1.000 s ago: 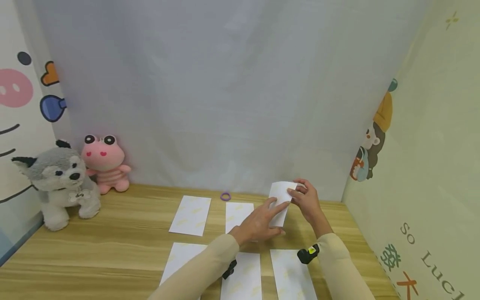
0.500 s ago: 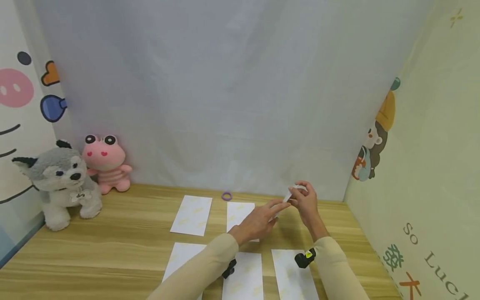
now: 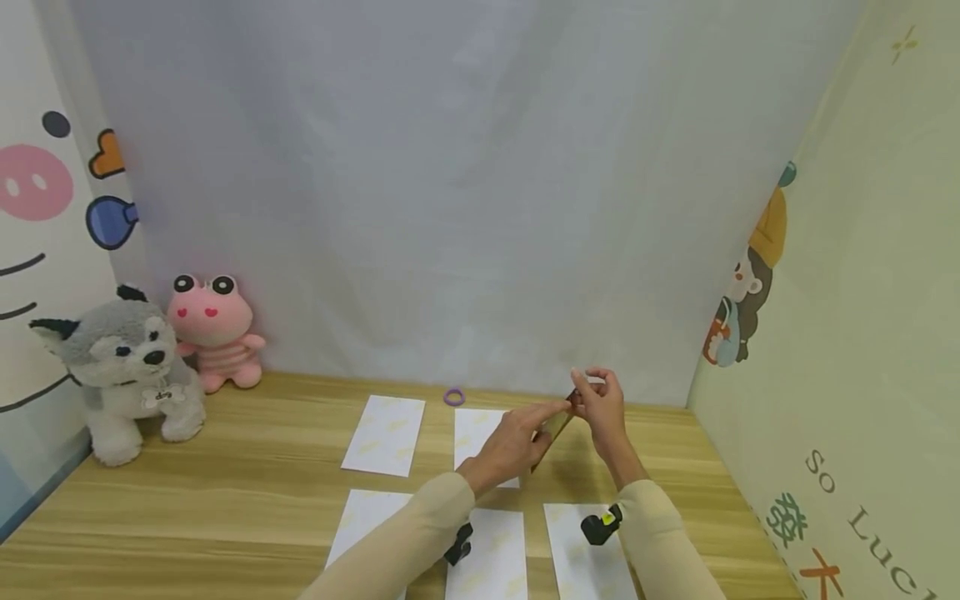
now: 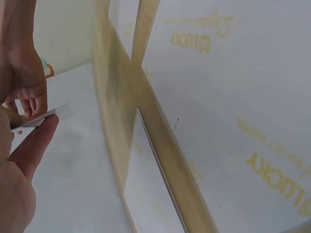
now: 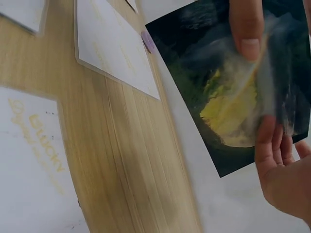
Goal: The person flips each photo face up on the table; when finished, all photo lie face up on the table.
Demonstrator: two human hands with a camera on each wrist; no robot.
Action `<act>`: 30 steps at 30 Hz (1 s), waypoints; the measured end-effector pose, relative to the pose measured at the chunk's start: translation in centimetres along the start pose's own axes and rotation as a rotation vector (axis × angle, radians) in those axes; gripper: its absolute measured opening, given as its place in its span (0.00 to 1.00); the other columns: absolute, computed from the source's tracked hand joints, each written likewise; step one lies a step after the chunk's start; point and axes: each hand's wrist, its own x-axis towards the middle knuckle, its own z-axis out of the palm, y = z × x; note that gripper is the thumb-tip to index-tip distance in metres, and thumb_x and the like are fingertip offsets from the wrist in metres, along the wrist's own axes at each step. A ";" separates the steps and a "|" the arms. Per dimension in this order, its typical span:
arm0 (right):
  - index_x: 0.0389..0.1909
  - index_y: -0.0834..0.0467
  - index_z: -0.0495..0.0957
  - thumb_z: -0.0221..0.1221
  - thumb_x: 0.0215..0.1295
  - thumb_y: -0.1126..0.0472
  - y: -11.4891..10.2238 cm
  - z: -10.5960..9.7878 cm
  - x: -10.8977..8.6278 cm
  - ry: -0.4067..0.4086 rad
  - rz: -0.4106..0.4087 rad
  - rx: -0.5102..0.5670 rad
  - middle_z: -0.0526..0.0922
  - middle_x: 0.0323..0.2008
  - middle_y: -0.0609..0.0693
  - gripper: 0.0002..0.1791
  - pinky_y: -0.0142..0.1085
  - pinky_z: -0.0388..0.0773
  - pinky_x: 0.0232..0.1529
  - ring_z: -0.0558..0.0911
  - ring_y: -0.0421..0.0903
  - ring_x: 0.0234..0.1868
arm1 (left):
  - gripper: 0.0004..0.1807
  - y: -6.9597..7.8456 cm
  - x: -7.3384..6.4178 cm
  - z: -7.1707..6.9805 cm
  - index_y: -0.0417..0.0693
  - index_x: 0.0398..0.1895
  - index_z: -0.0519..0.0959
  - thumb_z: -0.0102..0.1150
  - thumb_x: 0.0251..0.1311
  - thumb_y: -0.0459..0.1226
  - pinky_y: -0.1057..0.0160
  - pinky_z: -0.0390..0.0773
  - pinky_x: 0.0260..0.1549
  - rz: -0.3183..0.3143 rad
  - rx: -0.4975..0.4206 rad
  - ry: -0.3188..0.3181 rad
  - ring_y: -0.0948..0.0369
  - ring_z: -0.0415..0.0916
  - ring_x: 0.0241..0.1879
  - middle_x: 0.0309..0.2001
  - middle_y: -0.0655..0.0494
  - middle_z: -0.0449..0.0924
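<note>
Three white sheets (image 3: 487, 554) with yellow lettering lie in a row toward the near edge of the desk (image 3: 187, 517). Beyond them, the left hand (image 3: 510, 442) pinches a photo print (image 5: 228, 107), and the right hand (image 3: 603, 408) grips the same print by its edge. The print is tilted above the desk, toward the far right corner; its dark face bears a yellow shape. Two more sheets (image 3: 384, 435) form a second row. A purple ring (image 3: 454, 397) lies near the far edge; two plush toys (image 3: 213, 325) sit at the far left corner.
</note>
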 end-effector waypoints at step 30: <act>0.75 0.58 0.53 0.49 0.74 0.70 3.0 -2.0 -1.4 -0.173 0.178 0.115 0.75 0.28 0.43 0.31 0.30 0.78 0.35 0.78 0.36 0.29 | 0.31 1.3 0.4 0.3 0.47 0.63 0.76 0.64 0.52 0.25 0.75 0.64 0.14 -0.410 -0.350 0.283 0.71 0.60 0.15 0.35 0.38 0.84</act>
